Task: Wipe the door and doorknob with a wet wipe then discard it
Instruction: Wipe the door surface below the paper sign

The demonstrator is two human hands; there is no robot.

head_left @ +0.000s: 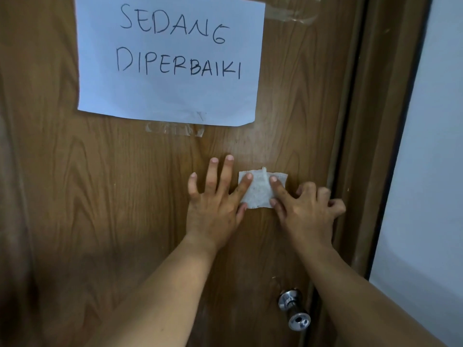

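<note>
I see 1 wet wipe [260, 189], a white folded rectangle pressed flat against the brown wooden door [125, 196], right of the door's middle and well above the doorknob [294, 309]. 2 hands work on it. My left hand [215, 204] lies flat on the door with its fingers spread; its forefinger rests on the wipe's left edge and its thumb touches the lower left corner, while the other 3 fingers press bare wood to the left. My right hand [305, 209] pins the wipe's right side with forefinger and thumb, and its remaining fingers are curled in near the door's right edge. Neither hand is closed around the wipe; both simply press it to the surface.

Above the wipe hangs 1 sheet of paper [170, 96] with handwritten black letters reading "SEDANG DIPERBAIKI". Its top is cut off by the frame. I count 2 patches of clear tape: 1 strip [175, 130] just below the sheet's bottom edge and 1 crumpled piece [293, 13] at its upper right corner.

There is 1 metal doorknob, low on the right, partly covered by my right forearm. Right of the door run the brown door frame [370, 146] and a pale wall [431, 171]. The wipe's lower right corner is hidden under my right hand.
</note>
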